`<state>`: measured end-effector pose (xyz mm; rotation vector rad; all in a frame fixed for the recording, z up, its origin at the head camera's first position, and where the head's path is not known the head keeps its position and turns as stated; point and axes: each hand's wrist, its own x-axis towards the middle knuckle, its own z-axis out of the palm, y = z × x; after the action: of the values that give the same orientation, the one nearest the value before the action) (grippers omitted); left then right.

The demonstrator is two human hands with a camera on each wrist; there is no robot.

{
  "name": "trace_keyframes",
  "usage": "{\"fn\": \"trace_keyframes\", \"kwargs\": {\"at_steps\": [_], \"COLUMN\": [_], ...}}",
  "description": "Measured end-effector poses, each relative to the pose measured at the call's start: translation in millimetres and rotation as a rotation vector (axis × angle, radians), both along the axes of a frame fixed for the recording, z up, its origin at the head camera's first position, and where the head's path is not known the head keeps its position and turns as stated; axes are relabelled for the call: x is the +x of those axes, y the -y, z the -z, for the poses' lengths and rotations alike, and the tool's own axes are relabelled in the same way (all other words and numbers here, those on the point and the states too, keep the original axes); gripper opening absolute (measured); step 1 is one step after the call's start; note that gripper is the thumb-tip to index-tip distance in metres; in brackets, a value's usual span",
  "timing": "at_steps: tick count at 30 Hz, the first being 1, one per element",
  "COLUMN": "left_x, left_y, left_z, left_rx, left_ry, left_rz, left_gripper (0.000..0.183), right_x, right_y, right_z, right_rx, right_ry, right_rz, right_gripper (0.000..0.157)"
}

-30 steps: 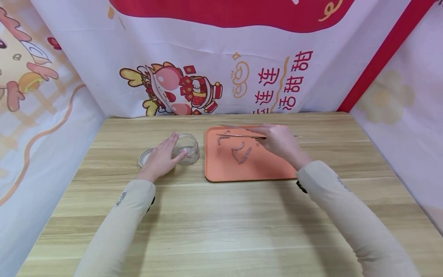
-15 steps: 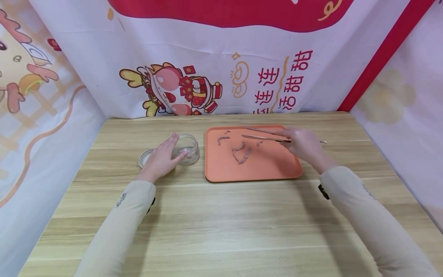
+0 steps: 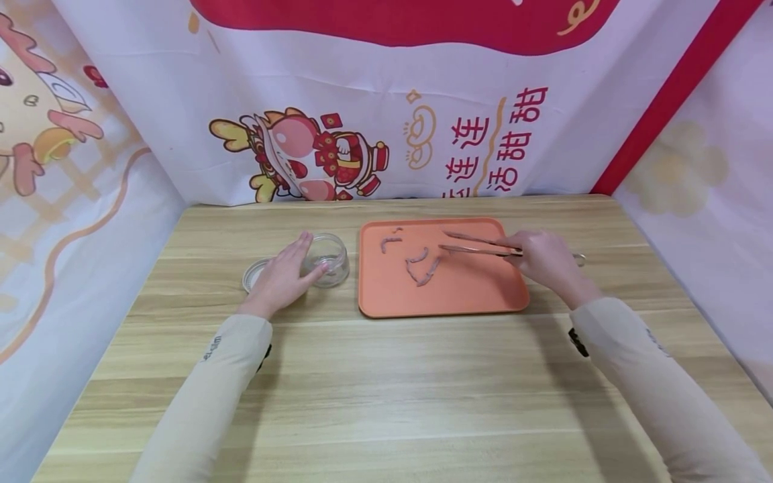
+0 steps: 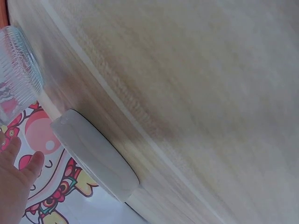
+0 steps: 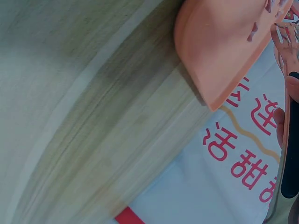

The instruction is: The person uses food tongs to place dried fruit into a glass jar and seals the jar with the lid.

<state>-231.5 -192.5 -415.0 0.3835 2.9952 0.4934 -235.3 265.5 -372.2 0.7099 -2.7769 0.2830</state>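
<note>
Several strips [image 3: 430,271] are still lying on the tray [image 3: 386,295], right hand [image 3: 549,263] gripping parted tongs [image 3: 471,250], left hand [image 3: 282,275] spreading fingers beside the jar [image 3: 339,268].

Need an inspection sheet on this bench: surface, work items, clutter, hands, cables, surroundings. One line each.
Surface: light wood-grain table, seen upright to the backdrop.
Job's things: orange rectangular tray bearing several small grey-brown strips; silver metal tongs with black grip panels, tips over the tray; clear round ribbed jar, upright, contents unclear; round whitish lid off the jar, partly hidden in the head view.
Clutter: nothing seen.
Grippers: left hand beside the jar, fingers extended, contact unclear; right hand holds the tongs, whether the tips grip anything unclear.
Cables: nothing seen.
Surroundings: white cloth backdrop with red lettering and cartoon prints.
</note>
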Motion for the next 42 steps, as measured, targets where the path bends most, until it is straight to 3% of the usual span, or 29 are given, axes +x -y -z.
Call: {"fn": "trace_keyframes", "kwargs": {"at_steps": [42], "left_x": [-0.1], "left_y": [-1.1], "left_z": [0.1], "left_rx": [0.023], "left_ry": [0.007], "left_rz": [-0.012], "left_gripper": [0.085], "right_x": [1.4], "right_y": [-14.5], "right_z": [15.1], "right_rx": [-0.050], "right_ry": [0.114], "right_rz": [0.048], "right_gripper": [0.034]}}
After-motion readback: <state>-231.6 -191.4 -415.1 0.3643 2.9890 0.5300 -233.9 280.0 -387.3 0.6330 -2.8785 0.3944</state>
